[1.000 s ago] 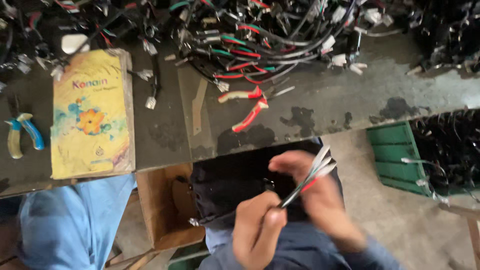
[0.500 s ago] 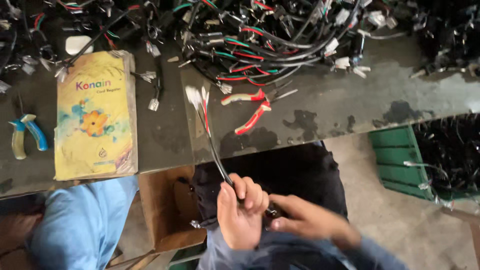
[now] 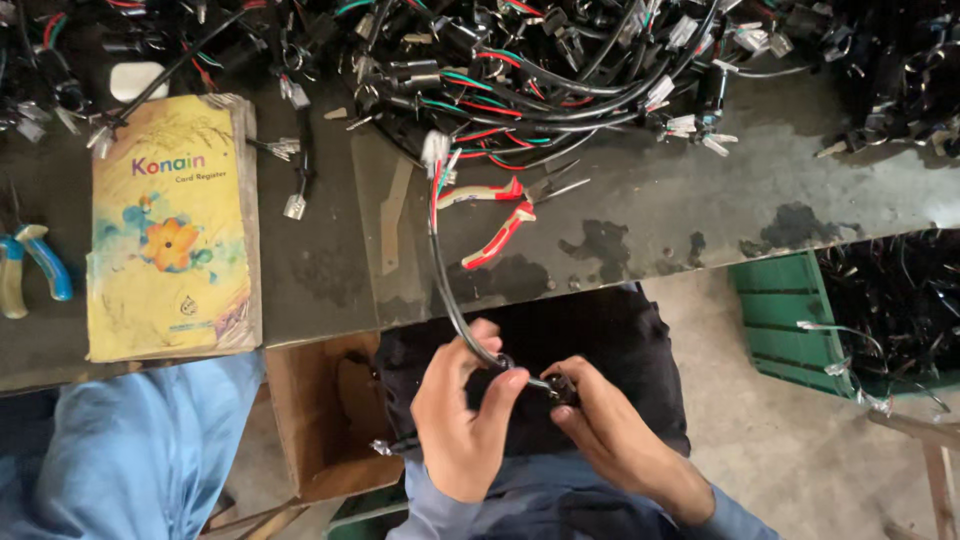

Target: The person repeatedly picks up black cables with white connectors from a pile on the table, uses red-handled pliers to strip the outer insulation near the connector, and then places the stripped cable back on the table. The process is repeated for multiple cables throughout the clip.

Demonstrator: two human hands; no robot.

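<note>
Here the left hand (image 3: 462, 420) and right hand (image 3: 610, 435) both pinch closed on the black cable (image 3: 445, 290), whose white connector (image 3: 435, 148) points to 12 o'clock so the lower end stays steady.

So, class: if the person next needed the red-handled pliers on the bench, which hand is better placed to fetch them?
Probably the left. The left hand grips the black cable that runs up toward the red-handled pliers, almost directly below them. The right hand sits further right, pinching the small connector.

Left hand (image 3: 462, 420) grips a black sheathed cable (image 3: 441, 290) below the bench (image 3: 700, 215); right hand (image 3: 610, 435) pinches its small dark end piece (image 3: 556, 388). Red-handled pliers (image 3: 500, 215) lie on the bench, a yellow register book (image 3: 170, 235) well left of them.
</note>
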